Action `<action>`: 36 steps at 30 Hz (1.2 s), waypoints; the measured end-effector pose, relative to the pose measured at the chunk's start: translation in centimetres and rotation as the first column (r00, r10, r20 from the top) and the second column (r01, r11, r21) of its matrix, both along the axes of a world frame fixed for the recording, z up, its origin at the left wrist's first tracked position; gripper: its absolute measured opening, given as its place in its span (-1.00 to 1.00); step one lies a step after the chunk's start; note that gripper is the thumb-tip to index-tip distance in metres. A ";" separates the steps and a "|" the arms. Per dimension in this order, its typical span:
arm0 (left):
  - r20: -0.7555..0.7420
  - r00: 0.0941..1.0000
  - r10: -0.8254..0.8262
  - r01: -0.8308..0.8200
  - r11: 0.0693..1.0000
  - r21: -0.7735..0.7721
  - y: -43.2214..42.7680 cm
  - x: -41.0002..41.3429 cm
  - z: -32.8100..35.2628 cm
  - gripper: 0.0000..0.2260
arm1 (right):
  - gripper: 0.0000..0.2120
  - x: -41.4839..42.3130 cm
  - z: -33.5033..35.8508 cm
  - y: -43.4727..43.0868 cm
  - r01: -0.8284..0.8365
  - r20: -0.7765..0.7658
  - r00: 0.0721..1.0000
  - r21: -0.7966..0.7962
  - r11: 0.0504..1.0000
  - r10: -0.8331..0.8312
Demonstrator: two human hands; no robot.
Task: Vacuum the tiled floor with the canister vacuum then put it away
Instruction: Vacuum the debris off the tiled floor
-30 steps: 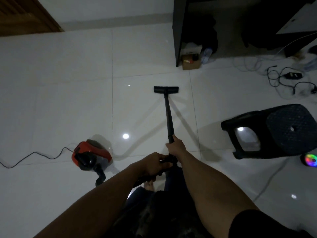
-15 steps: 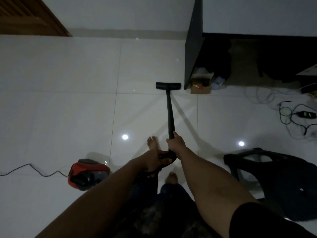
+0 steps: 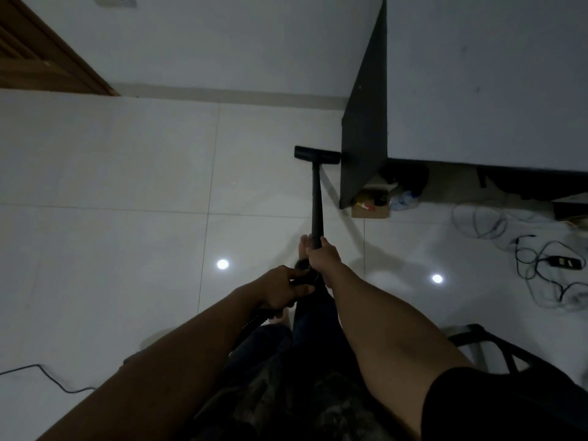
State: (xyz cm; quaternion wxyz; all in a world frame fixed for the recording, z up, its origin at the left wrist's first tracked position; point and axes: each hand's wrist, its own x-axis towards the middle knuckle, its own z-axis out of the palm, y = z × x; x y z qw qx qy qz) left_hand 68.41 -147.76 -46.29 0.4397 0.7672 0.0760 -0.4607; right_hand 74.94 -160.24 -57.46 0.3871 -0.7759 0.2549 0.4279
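Head view: the right grip (image 3: 324,257) wraps the black wand (image 3: 316,198), and the left grip (image 3: 281,288) curls round its handle end. The wand is rigid and probably light, so it should steer well held this way. Its floor head (image 3: 317,154) rests on the glossy tiled floor (image 3: 127,186), just beside a dark cabinet (image 3: 362,122). Loose cables (image 3: 541,265) lie nearby.

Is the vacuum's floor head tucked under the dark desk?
No, the floor head lies on the tile left of the desk's dark side panel, not beneath it.
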 end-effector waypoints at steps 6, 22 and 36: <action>-0.001 0.993 0.120 -0.120 0.992 0.027 1.9 8.9 -0.5 -0.56 | -0.37 10.2 0.2 2.4 -0.006 -0.001 1.000 0.004 1.000 0.006; -0.077 0.983 0.169 -0.165 0.985 0.053 2.9 21.4 -2.1 -0.50 | -0.36 23.6 0.0 4.4 -0.119 -0.049 0.992 -0.052 0.992 0.116; 0.054 0.944 0.326 -0.329 0.944 0.040 3.1 18.5 -1.6 -0.54 | -0.42 22.2 2.0 6.6 -0.053 0.053 0.997 -0.035 0.998 0.055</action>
